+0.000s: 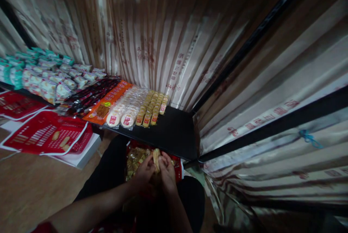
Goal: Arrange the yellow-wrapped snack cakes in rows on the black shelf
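Between my fingertips, above my lap, is a small pale-yellow snack packet [156, 158]. My left hand [145, 171] grips it from the left, and my right hand [168, 173] pinches its other side. Below both hands sits an open red bag [178, 169] filled with loose snack packets [136, 158] in clear wrappers. Just beyond, on a black shelf [174, 131], stand neat rows of gold-coloured packets [146, 118] with red labels. Beside those lie round white packets [127, 120], also red-labelled. Fine detail of the held packet is blurred.
Further left on the shelf are an orange bag [102, 109], dark red packets [87, 97], and white [49, 88] and teal bags [16, 75]. Red printed bags [49, 131] lie over a white box [91, 146] on the floor. Pleated printed sheeting [152, 26] and black frame bars [241, 64] enclose the shelf.
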`<state>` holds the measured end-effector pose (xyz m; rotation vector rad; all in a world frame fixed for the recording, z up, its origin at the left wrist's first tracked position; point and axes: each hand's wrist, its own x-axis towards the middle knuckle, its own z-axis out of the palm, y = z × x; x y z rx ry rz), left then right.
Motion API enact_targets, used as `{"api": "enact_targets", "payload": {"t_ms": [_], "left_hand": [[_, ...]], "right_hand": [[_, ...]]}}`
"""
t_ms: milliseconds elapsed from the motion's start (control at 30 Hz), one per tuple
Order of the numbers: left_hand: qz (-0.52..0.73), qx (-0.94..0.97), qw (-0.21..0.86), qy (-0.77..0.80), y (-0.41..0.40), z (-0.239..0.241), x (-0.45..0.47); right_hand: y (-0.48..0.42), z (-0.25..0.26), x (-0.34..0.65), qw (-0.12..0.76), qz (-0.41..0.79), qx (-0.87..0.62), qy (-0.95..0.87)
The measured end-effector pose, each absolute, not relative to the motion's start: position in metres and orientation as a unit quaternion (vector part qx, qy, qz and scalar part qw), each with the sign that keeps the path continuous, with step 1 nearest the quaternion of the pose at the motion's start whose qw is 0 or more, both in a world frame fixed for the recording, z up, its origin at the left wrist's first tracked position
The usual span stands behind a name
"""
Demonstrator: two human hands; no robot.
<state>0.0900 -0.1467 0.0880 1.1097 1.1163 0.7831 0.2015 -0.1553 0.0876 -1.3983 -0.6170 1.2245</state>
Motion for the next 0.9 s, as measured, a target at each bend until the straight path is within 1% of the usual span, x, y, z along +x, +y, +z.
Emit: {"api": "enact_targets", "payload": {"t_ms": [67, 233, 400, 567, 900], "left_hand": [[0.356, 0.491, 0.623, 0.494, -0.144, 0.091, 0.094], [0.385, 0.583, 0.486, 0.525, -0.137, 0.108, 0.093], [0.377, 0.660, 0.413, 0.501, -0.134, 0.125, 0.089], [0.368, 0.663, 0.418, 0.501, -0.127, 0.125, 0.091], [0.389, 0.643, 0.407, 0.519, -0.103, 0.117, 0.097]], "right_hand": [[-0.152, 0.091, 0.202, 0.556, 0.512, -0.592, -0.280], [-0.149, 0.107, 0.198, 0.561, 0.533, -0.554, -0.307], [-0.146, 0.118, 0.196, 0.550, 0.578, -0.515, -0.313], [-0.136, 0.120, 0.198, 0.532, 0.572, -0.545, -0.304], [-0.111, 0.114, 0.204, 0.533, 0.554, -0.558, -0.312]]}}
